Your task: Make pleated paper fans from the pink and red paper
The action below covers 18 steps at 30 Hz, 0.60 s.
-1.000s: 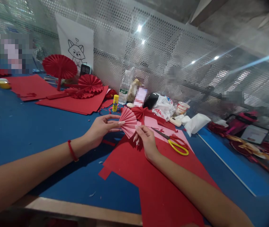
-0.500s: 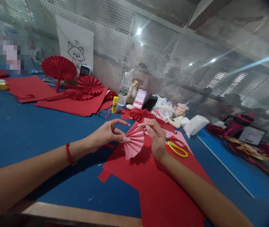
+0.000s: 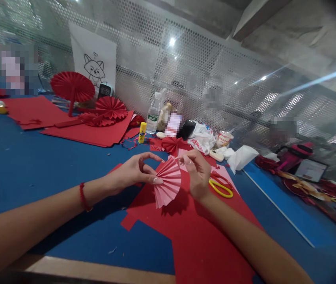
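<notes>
Both hands hold a pink pleated paper fan (image 3: 168, 182) just above a large red paper sheet (image 3: 203, 236) on the blue table (image 3: 23, 165). My left hand (image 3: 137, 171) pinches the fan's left side, thumb against the pleats, index finger arched over it. My right hand (image 3: 196, 173) pinches the fan's upper right corner with its fingertips. The fan is spread open, its narrow end pointing down. A red cord bracelet (image 3: 82, 196) circles my left wrist.
Yellow-handled scissors (image 3: 221, 188) lie just right of my right hand. Behind it sit a small red pleated fan (image 3: 170, 144), a glue stick (image 3: 142, 133), a water bottle (image 3: 154, 114), bags and a cup (image 3: 223, 139). Finished red fans (image 3: 71, 86) and red sheets lie far left.
The fan has swung from pointing up-left to hanging lower between the hands. My right hand rose from its base to its top corner, and my left grip shifted to its side.
</notes>
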Each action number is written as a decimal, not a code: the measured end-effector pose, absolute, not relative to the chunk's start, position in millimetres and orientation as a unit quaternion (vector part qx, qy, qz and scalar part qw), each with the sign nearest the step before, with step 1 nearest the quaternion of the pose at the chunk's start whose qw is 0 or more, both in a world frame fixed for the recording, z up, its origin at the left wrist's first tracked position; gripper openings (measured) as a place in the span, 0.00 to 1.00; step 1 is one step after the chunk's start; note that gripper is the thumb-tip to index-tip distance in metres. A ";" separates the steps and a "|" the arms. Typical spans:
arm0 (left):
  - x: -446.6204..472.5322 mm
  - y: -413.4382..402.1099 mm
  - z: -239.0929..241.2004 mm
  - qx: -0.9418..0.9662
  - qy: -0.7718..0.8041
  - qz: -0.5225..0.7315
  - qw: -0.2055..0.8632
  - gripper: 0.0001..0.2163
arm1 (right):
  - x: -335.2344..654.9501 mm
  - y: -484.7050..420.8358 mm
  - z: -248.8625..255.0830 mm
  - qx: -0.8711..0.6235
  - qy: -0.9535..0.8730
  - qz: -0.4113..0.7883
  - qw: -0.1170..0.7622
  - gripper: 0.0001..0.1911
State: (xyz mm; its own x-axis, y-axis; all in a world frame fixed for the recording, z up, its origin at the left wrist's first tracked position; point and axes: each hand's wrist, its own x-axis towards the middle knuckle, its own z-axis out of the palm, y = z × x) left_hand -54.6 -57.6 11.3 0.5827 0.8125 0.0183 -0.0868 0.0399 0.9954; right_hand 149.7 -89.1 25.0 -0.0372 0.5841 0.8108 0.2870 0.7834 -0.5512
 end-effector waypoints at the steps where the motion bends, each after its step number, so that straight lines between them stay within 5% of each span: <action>1: -54.5 -57.6 11.6 0.602 0.304 0.342 0.655 0.27 | 150.6 -89.1 26.0 -0.307 -0.707 0.103 0.628 0.10; 9: -54.2 -58.4 11.2 0.602 0.311 0.336 0.654 0.27 | 151.7 -87.9 28.9 -0.317 -0.717 0.068 0.617 0.13; 18: -54.6 -61.0 10.2 0.606 0.284 0.308 0.677 0.27 | 149.9 -83.8 27.7 -0.324 -0.733 0.200 0.564 0.13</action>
State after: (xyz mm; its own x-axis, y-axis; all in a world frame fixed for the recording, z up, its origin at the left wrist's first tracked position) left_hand -54.6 -61.0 10.2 0.6493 0.7604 -0.0121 -0.0718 0.0771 0.9944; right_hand 149.9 -83.8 27.7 -0.1530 0.6999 0.6976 0.2489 0.7105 -0.6583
